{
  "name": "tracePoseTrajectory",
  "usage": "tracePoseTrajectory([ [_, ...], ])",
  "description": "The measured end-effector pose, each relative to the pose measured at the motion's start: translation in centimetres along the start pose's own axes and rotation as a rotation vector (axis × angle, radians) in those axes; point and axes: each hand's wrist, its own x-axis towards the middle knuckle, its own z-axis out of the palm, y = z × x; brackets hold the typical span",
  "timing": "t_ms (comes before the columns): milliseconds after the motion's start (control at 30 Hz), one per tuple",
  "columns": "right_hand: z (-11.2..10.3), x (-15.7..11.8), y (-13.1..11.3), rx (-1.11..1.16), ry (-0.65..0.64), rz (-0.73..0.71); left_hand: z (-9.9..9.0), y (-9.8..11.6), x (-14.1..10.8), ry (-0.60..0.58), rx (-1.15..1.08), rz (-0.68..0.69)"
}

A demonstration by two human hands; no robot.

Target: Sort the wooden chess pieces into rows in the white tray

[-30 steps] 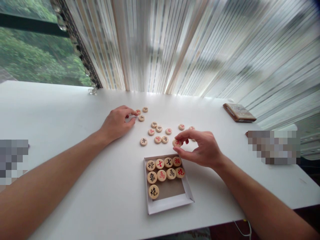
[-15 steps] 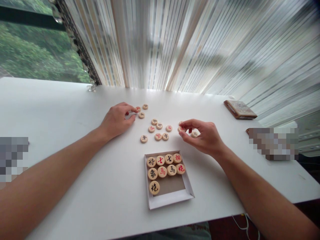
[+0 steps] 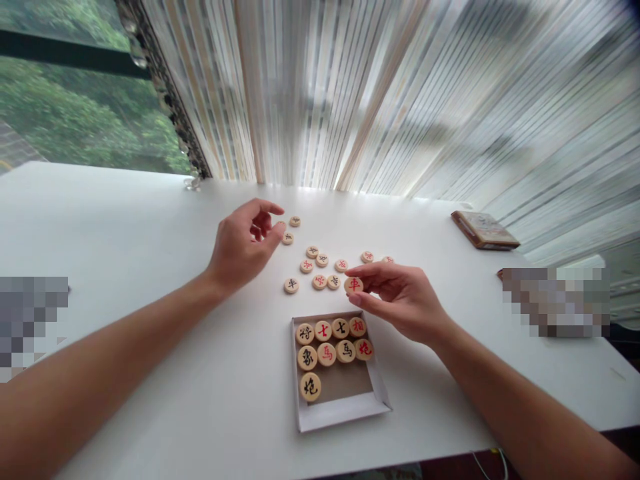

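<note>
Between thumb and fingers, my right hand (image 3: 400, 297) grips a round wooden piece with a red character (image 3: 354, 285), just beyond the box's back right corner. My left hand (image 3: 250, 241) is raised with fingers curved apart, holding nothing, and partly covers a piece beside its thumb. Below them, the open white box (image 3: 340, 407) holds several pieces in rows, among them a black-marked piece (image 3: 311, 387) alone in the front row. Several loose pieces lie between my hands, including one with a black character (image 3: 291, 286).
A brown flat box (image 3: 486, 230) lies on the white table (image 3: 165, 380) at the back right. Nearer the right edge is a blurred-out object (image 3: 555, 303). Striped curtains (image 3: 300, 93) hang behind the table.
My right hand has moved left and nearer the box with the red-marked piece, uncovering pieces behind it. My left hand has lifted off a red-marked piece, its fingers wider apart.
</note>
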Motion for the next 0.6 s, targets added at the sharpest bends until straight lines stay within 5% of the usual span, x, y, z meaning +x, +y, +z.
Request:
tracePoseTrajectory([
  [133, 0.5, -0.3, -0.5, 0.127, -0.009, 0.065, 1.4, 4.1, -2.4, -0.290, -0.440, -0.146],
  [267, 0.8, -0.4, -0.9, 0.210, -0.006, 0.089, 2.1, 5.7, -3.8, -0.536, -0.593, -0.237],
  [467, 1.1, -0.4, -1.1, 0.237, -0.030, 0.062, 1.9, 6.0, -3.9, -0.659, -0.715, -0.289],
  [600, 1.2, -0.4, -1.1, 0.173, 0.002, 0.053, 2.0, 6.2, -3.9, -0.630, -0.750, -0.313],
])
